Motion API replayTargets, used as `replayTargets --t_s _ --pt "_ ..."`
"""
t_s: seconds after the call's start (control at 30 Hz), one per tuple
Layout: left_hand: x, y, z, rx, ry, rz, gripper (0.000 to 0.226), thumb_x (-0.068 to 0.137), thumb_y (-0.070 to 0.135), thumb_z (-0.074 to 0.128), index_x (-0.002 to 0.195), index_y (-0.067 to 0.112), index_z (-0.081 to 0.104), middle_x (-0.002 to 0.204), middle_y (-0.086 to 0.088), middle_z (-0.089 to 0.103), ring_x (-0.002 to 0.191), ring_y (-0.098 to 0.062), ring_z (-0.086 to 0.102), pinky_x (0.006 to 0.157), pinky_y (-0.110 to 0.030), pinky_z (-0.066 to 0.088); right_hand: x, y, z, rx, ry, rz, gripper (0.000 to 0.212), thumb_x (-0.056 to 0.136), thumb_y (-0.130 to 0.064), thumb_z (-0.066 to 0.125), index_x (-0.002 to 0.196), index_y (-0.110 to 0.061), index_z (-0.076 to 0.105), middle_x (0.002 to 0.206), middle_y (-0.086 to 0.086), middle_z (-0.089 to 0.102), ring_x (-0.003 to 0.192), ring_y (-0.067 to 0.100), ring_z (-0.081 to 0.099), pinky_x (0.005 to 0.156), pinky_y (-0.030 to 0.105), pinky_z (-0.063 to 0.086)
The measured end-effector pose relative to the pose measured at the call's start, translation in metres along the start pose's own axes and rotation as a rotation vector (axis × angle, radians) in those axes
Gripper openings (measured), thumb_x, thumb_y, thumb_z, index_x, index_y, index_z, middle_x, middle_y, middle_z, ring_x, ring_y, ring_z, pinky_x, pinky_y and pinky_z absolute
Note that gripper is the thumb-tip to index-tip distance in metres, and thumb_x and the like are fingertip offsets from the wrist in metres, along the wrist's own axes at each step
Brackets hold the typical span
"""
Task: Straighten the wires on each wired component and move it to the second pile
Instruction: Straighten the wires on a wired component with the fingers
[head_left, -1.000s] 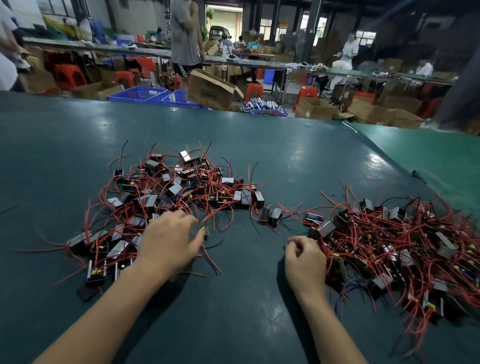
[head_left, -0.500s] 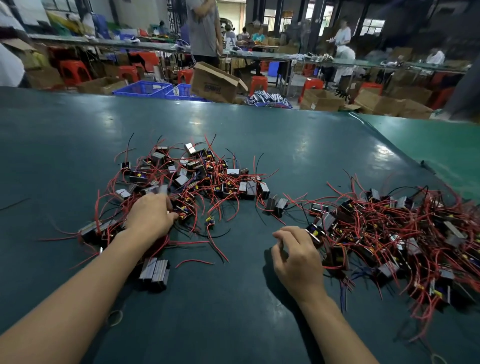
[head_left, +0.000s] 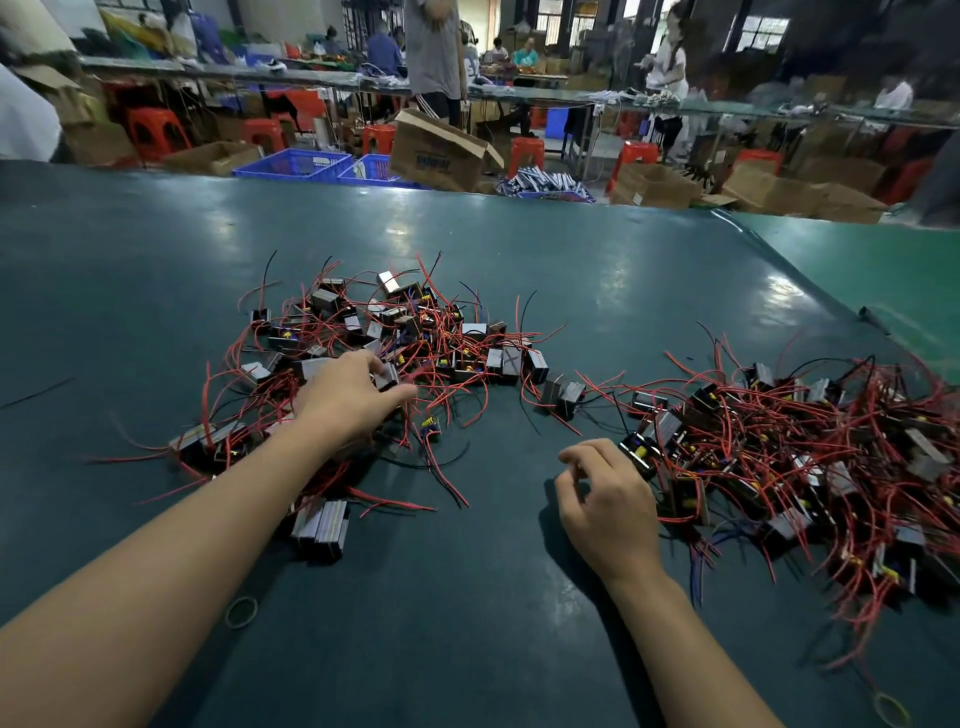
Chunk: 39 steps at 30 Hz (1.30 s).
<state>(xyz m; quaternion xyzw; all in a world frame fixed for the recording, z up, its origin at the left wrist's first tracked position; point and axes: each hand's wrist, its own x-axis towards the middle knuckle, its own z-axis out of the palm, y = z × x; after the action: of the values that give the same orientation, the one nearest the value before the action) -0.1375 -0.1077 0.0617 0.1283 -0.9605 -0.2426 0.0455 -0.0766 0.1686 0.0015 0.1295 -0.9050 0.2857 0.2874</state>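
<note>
Two heaps of small black wired components with red leads lie on the dark green table (head_left: 519, 597). The left pile (head_left: 415, 332) sits ahead of my left arm and the right pile (head_left: 810, 457) spreads to the right edge. My left hand (head_left: 353, 395) reaches into the left pile, its fingertips and thumb closed around one wired component (head_left: 387, 376). My right hand (head_left: 608, 499) rests on the table beside the right pile, fingers loosely curled with gaps and nothing visible in them. A black and yellow component (head_left: 641, 452) lies just past its knuckles.
A pair of grey-sided components (head_left: 322, 527) lies apart under my left forearm. Rubber bands (head_left: 241, 612) (head_left: 891, 709) lie near the front. A lighter green table (head_left: 883, 280) adjoins at the right. Beyond the far edge are cardboard boxes (head_left: 441, 150), blue crates (head_left: 296, 163) and people.
My left hand has moved forward and right, deeper into the left pile, and closed on a component. My right hand has loosened from a fist and shifted slightly left.
</note>
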Motion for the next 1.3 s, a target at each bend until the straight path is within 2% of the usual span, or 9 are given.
replayTargets --t_s 0.2,0.3,0.5,0.7,0.77,0.87,1.0,1.13,1.3 --pt "0.006 0.012 0.003 0.218 0.096 -0.035 0.053 0.086 0.063 0.058 0.114 0.018 0.052 0.107 -0.007 0.064 0.098 -0.029 0.061 0.078 -0.042 0.055 -0.001 0.001 0.001 -0.033 -0.017 -0.001 0.011 0.079 -0.010 0.063 0.088 -0.006 0.069 0.088 0.004 0.065 0.076 0.023 0.062 0.059 0.031 0.049" --pt "0.012 0.017 0.002 -0.050 0.218 -0.046 0.031 0.088 0.039 0.065 0.108 0.017 0.058 0.102 -0.004 0.068 0.095 -0.026 0.063 0.082 -0.040 0.054 -0.001 0.002 0.001 -0.043 -0.026 0.014 0.010 0.079 -0.006 0.067 0.088 -0.006 0.069 0.088 0.005 0.065 0.076 0.024 0.062 0.060 0.030 0.048" --pt "0.018 0.024 -0.006 -0.707 0.249 -0.152 0.053 0.070 0.020 0.087 0.117 0.011 0.064 0.099 -0.001 0.066 0.093 -0.017 0.062 0.090 -0.032 0.051 0.000 0.002 0.003 -0.047 -0.025 0.039 0.010 0.078 -0.005 0.070 0.087 -0.006 0.069 0.088 0.005 0.065 0.078 0.027 0.062 0.062 0.029 0.047" --pt "0.006 0.045 -0.030 -0.820 0.494 -0.003 0.036 0.078 0.018 0.080 0.110 0.016 0.064 0.102 -0.002 0.068 0.090 -0.013 0.064 0.082 -0.026 0.056 0.001 0.002 0.004 -0.027 -0.014 0.027 0.011 0.079 -0.008 0.067 0.089 -0.006 0.068 0.089 0.005 0.065 0.080 0.026 0.062 0.064 0.033 0.050" --pt "-0.007 0.060 -0.034 -1.032 0.390 0.050 0.028 0.080 0.013 0.077 0.103 0.019 0.062 0.100 -0.003 0.068 0.089 -0.015 0.066 0.080 -0.027 0.057 0.001 0.002 0.003 0.035 0.045 0.006 0.014 0.082 -0.010 0.061 0.093 -0.005 0.067 0.088 0.006 0.064 0.078 0.023 0.061 0.066 0.031 0.049" --pt "-0.039 0.080 -0.022 -1.412 -0.059 0.071 0.024 0.083 0.000 0.068 0.104 0.010 0.060 0.095 -0.009 0.068 0.078 -0.019 0.070 0.067 -0.026 0.059 0.001 -0.002 0.001 0.139 0.105 0.002 0.030 0.090 -0.021 0.048 0.107 -0.002 0.065 0.085 0.006 0.065 0.073 0.015 0.058 0.071 0.025 0.047" --pt "-0.069 0.082 0.013 -1.490 -0.478 -0.019 0.029 0.081 -0.002 0.061 0.110 0.003 0.061 0.098 -0.014 0.071 0.080 -0.024 0.071 0.069 -0.033 0.061 0.000 -0.004 -0.001 0.194 0.048 0.020 0.043 0.095 -0.028 0.050 0.129 -0.002 0.057 0.098 0.011 0.070 0.086 0.015 0.056 0.077 0.023 0.043" --pt "-0.085 0.077 0.048 -1.405 -0.572 -0.041 0.025 0.091 -0.005 0.055 0.113 0.004 0.061 0.098 -0.017 0.071 0.078 -0.023 0.071 0.073 -0.033 0.060 -0.003 -0.004 -0.002 0.212 -0.112 -0.040 0.058 0.092 -0.030 0.056 0.145 -0.012 0.041 0.110 0.007 0.067 0.087 0.021 0.063 0.078 0.035 0.051" --pt "-0.083 0.068 0.065 -1.156 -0.464 0.025 0.017 0.091 0.002 0.061 0.107 0.006 0.066 0.093 -0.013 0.071 0.080 -0.019 0.066 0.072 -0.027 0.056 -0.003 -0.004 -0.002 0.186 -0.098 -0.138 0.055 0.091 -0.040 0.055 0.136 -0.008 0.052 0.115 0.008 0.065 0.100 0.025 0.065 0.081 0.036 0.054"
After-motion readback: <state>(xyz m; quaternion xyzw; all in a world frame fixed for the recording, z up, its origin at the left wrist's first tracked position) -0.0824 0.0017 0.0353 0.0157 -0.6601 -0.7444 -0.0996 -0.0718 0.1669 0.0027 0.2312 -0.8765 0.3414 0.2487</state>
